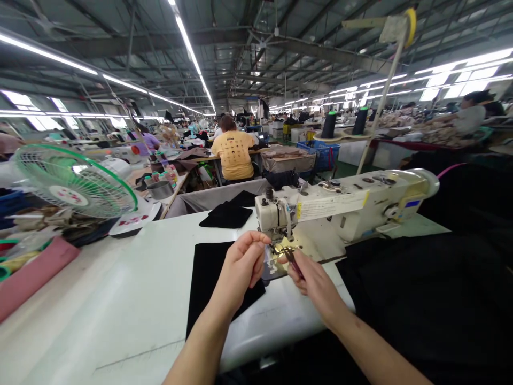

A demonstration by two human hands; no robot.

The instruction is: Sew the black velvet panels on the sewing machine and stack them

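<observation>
Your left hand was pinching thread at the needle of the sewing machine, right hand at 3 o'clock gripping small snips. Looked like trimming over the black fabric on the worktop; next you'd have needed a steady close cut.

Both hands raised at the needle end of a cream sewing machine: left hand pinching near the needle, right hand gripping a small dark tool. Black fabric flat on the white surface. Green fan far left.
</observation>
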